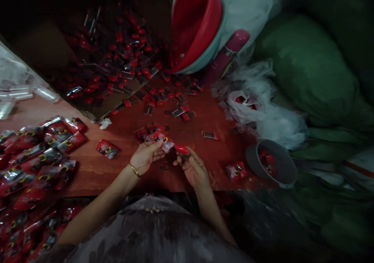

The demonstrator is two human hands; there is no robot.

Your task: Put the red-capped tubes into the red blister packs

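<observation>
In the head view my left hand (147,155) pinches a small red printed sleeve (166,143) with a pale part at its end. My right hand (196,170) grips a small clear container with a rounded red top (182,150), held close beside the sleeve. Its dark contents are too small to make out. Just beyond my left fingers lies a small pile of red printed sleeves (142,135). A finished-looking red packet (107,149) rests to the left of that hand. Another red-edged container (209,135) lies flat beyond my right hand.
A cardboard box (68,46) spills many red-topped containers onto the red table (187,179). Wrapped packets (43,154) heap up at left. A grey bowl (253,159) stands at the right edge, near a white plastic bag (264,117). Behind are a red basin (214,17) and a pink bottle (222,62).
</observation>
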